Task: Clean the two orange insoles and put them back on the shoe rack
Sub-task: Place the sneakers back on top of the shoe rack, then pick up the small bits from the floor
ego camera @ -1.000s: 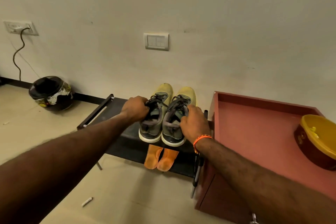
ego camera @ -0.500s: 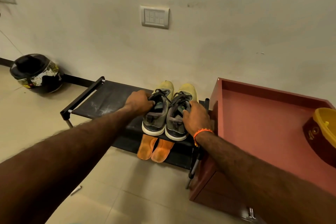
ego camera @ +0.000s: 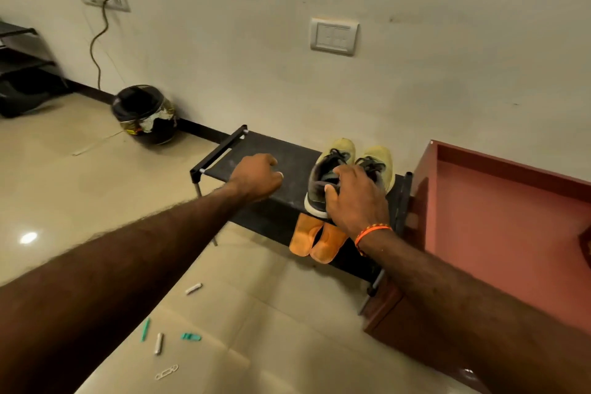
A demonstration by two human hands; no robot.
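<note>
our right hand (ego camera: 355, 198), with an orange thread band on its wrist, lies over the heels of the pair of grey and yellow lace-up sneakers (ego camera: 339, 169), fingers bent down onto them and the thumb against the left shoe's white sole edge; we cannot tell whether it truly grips. our left hand (ego camera: 257, 176) hovers over the bare black top shelf of the low metal-framed shoe rack (ego camera: 224, 150), fingers loosely curled and holding nothing. the two flat orange insoles (ego camera: 316, 238) lie side by side on the rack's lower tier, just below the sneakers, their suede-like surfaces matte. a reddish-brown wooden cabinet (ego camera: 499, 221) stands just right of the rack. a glossy black helmet (ego camera: 145, 113) sits on the beige tiled floor by the wall.
</note>
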